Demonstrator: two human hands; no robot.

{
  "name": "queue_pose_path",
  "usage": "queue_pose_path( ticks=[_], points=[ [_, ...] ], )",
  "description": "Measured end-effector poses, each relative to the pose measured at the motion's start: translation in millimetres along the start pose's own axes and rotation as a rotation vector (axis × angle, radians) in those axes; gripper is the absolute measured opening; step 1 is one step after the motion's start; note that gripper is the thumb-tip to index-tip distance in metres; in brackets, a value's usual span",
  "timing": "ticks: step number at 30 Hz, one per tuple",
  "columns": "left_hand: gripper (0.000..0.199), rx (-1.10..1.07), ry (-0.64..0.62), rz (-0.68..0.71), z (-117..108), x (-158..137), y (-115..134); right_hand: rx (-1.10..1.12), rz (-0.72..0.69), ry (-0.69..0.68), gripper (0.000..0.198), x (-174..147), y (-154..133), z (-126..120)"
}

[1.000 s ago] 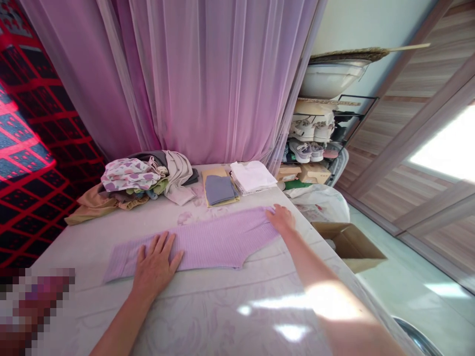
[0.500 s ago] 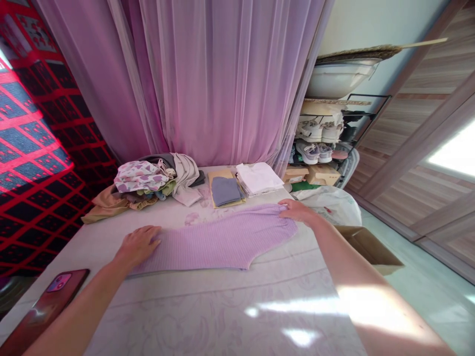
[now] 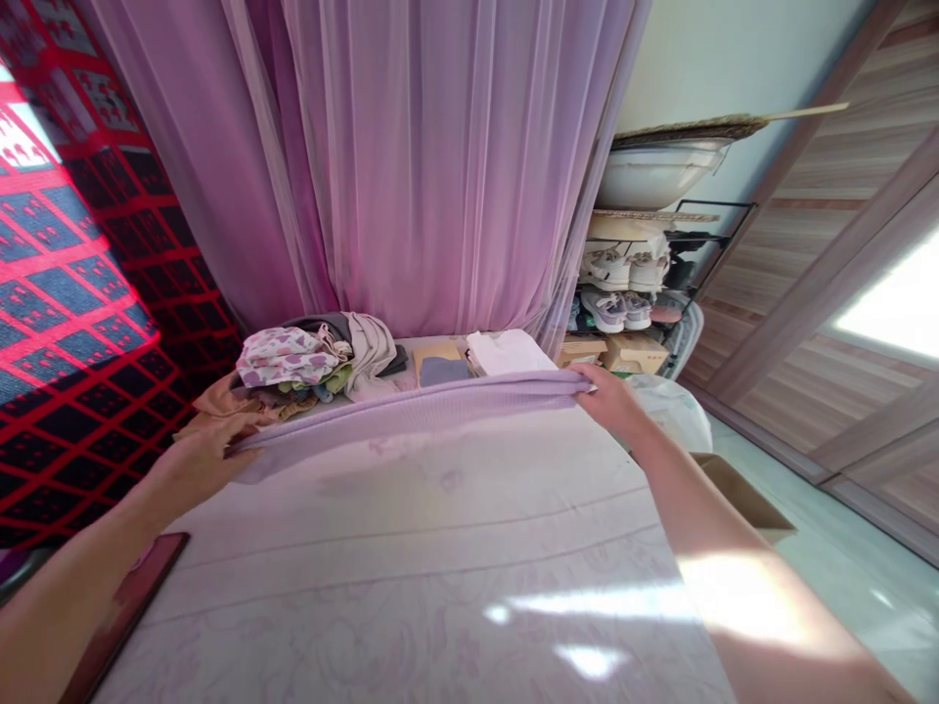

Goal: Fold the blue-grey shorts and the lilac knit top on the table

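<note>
A pair of lavender ribbed pants (image 3: 411, 403) is stretched sideways between my two hands, its upper edge lifted off the table and its lower part hanging toward the cloth. My left hand (image 3: 224, 452) is closed on the leg end, beside the clothes pile. At the waist end, my right hand (image 3: 603, 396) pinches the fabric near the table's right edge. Behind the pants lie a folded grey-blue garment (image 3: 442, 370) on a tan one (image 3: 432, 350), and folded white clothes (image 3: 512, 352); the pants hide their front parts.
A heap of unfolded clothes (image 3: 290, 357) sits at the back left of the cloth-covered table (image 3: 411, 587). Under my left forearm lies a reddish phone (image 3: 151, 601), partly hidden. Right of the table are a plastic bag (image 3: 671, 416), an open cardboard box (image 3: 740, 494) and a shoe rack (image 3: 704, 240).
The pants lay flat on the table; now their upper edge is raised and pulled taut. My left hand has gone from resting on the leg to gripping its end, further left.
</note>
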State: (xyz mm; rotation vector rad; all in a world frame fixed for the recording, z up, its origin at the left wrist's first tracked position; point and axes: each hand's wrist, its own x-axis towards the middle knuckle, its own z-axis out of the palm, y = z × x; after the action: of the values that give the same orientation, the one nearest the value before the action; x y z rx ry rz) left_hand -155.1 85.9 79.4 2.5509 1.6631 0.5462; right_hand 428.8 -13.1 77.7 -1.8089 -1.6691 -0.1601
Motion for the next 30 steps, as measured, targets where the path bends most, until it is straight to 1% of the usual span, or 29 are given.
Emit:
queue_pose_path(
  ticks=[2, 4, 5, 8, 9, 11, 14, 17, 19, 23, 26, 28, 30],
  points=[
    [0.029, -0.008, 0.092, 0.038, 6, -19, -3, 0.009, -0.089, 0.094, 0.034, -23, 5, 11],
    [0.024, 0.029, 0.155, 0.035, 25, -45, -1, -0.035, -0.124, 0.123, 0.037, -54, 9, 30],
    [0.024, 0.046, 0.155, 0.023, 38, -59, 1, -0.054, -0.117, 0.111, 0.041, -71, 11, 41],
    [0.027, 0.041, 0.080, 0.016, 74, -97, 11, -0.114, -0.022, -0.021, 0.045, -119, 15, 67],
    [0.029, 0.042, 0.083, 0.013, 82, -107, 13, -0.127, 0.025, -0.037, 0.047, -131, 16, 72],
    [0.032, 0.051, 0.109, -0.024, 91, -119, 15, -0.143, 0.119, -0.041, 0.050, -146, 16, 77],
    [0.036, 0.063, 0.133, -0.122, 90, -123, 13, -0.142, 0.230, -0.041, 0.050, -152, 12, 75],
    [0.039, 0.056, 0.111, -0.207, 83, -120, 14, -0.143, 0.330, -0.041, 0.038, -151, 4, 71],
    [0.040, 0.043, 0.106, -0.238, 82, -120, 17, -0.138, 0.375, -0.032, 0.036, -150, -1, 68],
    [0.042, 0.033, 0.113, -0.252, 82, -123, 18, -0.111, 0.399, -0.032, 0.036, -149, -9, 65],
    [0.046, 0.102, 0.112, -0.245, 82, -126, 19, -0.101, 0.429, -0.044, 0.032, -148, -11, 64],
    [0.046, 0.169, 0.156, -0.243, 83, -126, 27, -0.075, 0.447, -0.059, 0.031, -148, -10, 64],
    [0.044, 0.201, 0.239, -0.226, 87, -122, 45, -0.037, 0.458, -0.063, 0.033, -147, -7, 65]
  ],
)
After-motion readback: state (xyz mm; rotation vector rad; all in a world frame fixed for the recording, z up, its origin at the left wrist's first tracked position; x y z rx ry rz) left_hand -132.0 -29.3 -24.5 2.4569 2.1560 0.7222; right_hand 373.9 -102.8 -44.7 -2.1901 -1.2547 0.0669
